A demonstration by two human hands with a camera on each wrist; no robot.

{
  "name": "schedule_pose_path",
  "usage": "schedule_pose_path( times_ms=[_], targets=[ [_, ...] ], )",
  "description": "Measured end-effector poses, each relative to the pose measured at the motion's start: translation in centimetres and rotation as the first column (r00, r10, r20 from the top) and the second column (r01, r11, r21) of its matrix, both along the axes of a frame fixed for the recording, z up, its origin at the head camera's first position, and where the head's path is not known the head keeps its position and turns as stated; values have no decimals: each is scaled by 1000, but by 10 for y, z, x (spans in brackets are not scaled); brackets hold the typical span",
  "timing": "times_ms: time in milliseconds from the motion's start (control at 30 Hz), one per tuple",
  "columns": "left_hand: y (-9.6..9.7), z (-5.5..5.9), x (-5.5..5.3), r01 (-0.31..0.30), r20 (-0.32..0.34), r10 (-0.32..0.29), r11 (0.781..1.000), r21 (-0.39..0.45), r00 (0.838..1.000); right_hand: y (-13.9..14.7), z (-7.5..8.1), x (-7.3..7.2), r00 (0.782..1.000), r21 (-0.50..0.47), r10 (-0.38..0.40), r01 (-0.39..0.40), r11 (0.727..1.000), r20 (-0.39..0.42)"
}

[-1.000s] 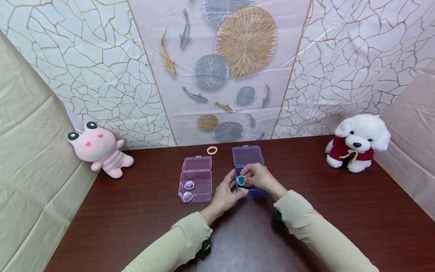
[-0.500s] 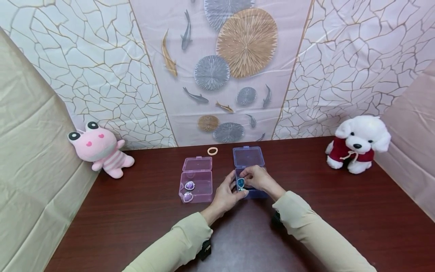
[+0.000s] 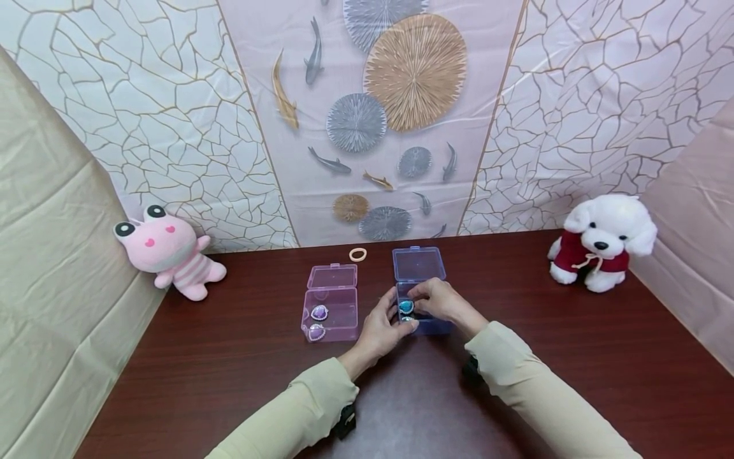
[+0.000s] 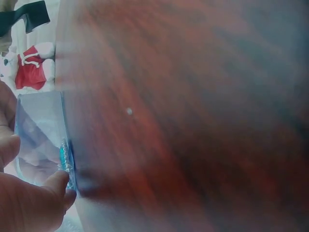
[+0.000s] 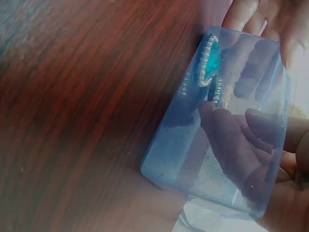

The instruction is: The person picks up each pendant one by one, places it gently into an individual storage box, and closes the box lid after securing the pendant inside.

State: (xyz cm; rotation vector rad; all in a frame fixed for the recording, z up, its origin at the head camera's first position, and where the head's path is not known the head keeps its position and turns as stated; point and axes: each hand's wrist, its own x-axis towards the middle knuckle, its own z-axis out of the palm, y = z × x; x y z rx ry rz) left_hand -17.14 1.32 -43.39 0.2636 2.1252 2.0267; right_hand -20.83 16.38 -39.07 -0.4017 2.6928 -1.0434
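Step in hand, prob.: positioning the teal, teardrop-like, silver-rimmed gem (image 3: 406, 306) at 9 o'clock inside the clear blue plastic hinged box (image 3: 434, 327). L hand (image 3: 381, 325) grips box's 9-o'clock side; R hand (image 3: 438, 299) curls in at gem, can't tell if pinching. Next move prob. needs light fingertips, clear of 2nd teal silver-rimmed gem (image 5: 210, 63), approx. 8 o'clock. Vs. 0.5 s ago: gem's face shows brighter, flatter.

Beneath the grip (image 3: 438, 299) lies a dark red table (image 3: 241, 344); beyond it, a patterned wall (image 3: 367, 127). Beige cloth (image 3: 46, 255) hangs left of the grip, pinkish drape (image 3: 696, 236) right.
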Motion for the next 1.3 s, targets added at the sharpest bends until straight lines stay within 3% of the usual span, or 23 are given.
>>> schedule_pose_path(
  times_ms=[400,467,533,600,700,800,867,1033,1300],
  targets=[
    [2,-3,-1,-15,2,15,1000,-6,1000,7,5,1,997,10,39,-39,999,-62],
    [2,-4,-1,-18,3,18,1000,-13,1000,11,7,1,998,-29,35,-36,999,-47],
    [2,-4,-1,-19,3,19,1000,-12,1000,16,13,0,1000,-133,18,-18,991,-3],
    [3,-4,-1,-19,3,19,1000,-8,1000,25,19,-4,999,-251,-31,36,967,21],
    [2,-4,-1,-20,1,20,1000,-8,1000,40,26,-13,985,-400,-171,172,900,39],
    [2,-5,0,-23,0,23,1000,-19,1000,54,25,-24,947,-432,-316,310,847,59],
    [1,-5,0,-27,-1,27,999,-21,1000,60,20,-30,923,-441,-365,379,814,119],
    [2,-5,0,-33,-3,33,999,-13,999,65,5,-39,901,-433,-360,432,791,241],
    [2,-4,0,-34,-1,34,999,1,999,64,-6,-51,891,-432,-352,449,782,287]
  ],
)
